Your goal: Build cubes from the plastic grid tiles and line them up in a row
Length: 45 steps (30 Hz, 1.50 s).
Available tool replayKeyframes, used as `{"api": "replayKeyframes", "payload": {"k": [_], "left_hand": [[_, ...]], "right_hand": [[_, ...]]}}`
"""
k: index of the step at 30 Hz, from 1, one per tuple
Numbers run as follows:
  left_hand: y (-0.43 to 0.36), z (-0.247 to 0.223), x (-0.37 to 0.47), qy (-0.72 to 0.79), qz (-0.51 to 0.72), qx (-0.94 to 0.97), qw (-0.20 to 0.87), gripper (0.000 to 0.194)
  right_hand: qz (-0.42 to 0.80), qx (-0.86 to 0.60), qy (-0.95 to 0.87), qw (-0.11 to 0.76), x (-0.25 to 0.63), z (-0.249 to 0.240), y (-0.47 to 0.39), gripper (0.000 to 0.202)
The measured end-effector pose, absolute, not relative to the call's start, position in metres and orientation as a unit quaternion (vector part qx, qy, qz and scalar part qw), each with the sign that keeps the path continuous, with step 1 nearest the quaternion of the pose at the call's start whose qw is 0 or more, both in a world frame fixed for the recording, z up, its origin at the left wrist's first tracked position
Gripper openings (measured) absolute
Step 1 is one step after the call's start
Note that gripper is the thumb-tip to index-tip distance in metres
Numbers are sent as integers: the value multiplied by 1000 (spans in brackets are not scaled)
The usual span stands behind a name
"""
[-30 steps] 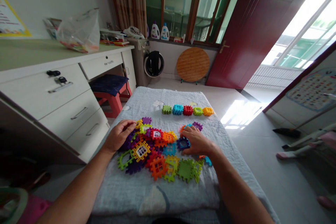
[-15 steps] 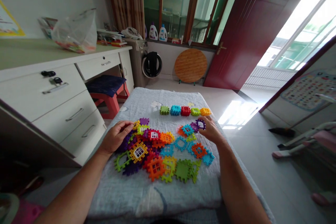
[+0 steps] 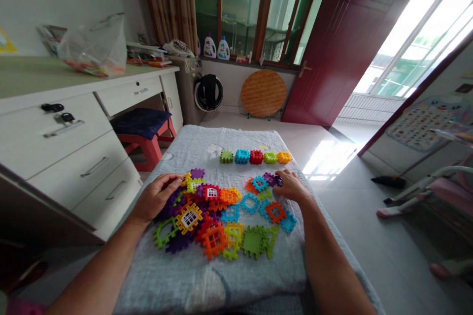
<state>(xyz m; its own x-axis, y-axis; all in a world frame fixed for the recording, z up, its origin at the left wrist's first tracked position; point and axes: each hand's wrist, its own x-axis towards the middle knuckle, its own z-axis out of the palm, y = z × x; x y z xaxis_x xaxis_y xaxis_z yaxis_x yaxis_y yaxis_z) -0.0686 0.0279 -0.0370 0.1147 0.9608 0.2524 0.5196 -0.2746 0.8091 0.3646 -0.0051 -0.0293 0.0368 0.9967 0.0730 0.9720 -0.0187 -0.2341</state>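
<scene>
Colourful interlocking plastic pieces lie heaped on the cloth-covered table. Among them are a red piece, an orange piece and a green piece. My left hand rests at the heap's left edge, fingers closed on a yellow piece. At the right, my right hand has its fingers round a dark purple piece, low beside another purple piece. Several assembled blocks stand in a row behind, among them a red block and a blue block.
A white desk with a plastic bag stands at the left, a stool under it. Beyond the table are a washing machine and a round wooden board. A pink chair is at the right.
My right hand has lowered the dark purple piece toward the cloth, tilting it. My left hand stays beside the heap. The whole view has shifted slightly.
</scene>
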Motion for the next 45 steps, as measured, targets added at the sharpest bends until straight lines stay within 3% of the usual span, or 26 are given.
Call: {"api": "replayKeyframes", "payload": {"k": [4, 10, 15, 29, 45], "left_hand": [[28, -37, -69, 538, 393, 694, 272, 45], [30, -40, -70, 538, 391, 694, 277, 45], [29, -39, -69, 540, 397, 693, 267, 45], [29, -40, -71, 540, 391, 694, 273, 44], [25, -34, -67, 529, 409, 695, 265, 40]], "right_hand": [[51, -724, -679, 109, 368, -32, -6, 62], [54, -715, -689, 108, 370, -28, -5, 46], [12, -753, -651, 92, 368, -27, -6, 44], [65, -655, -742, 128, 343, -25, 0, 64], [46, -664, -739, 108, 339, -26, 0, 42]]}}
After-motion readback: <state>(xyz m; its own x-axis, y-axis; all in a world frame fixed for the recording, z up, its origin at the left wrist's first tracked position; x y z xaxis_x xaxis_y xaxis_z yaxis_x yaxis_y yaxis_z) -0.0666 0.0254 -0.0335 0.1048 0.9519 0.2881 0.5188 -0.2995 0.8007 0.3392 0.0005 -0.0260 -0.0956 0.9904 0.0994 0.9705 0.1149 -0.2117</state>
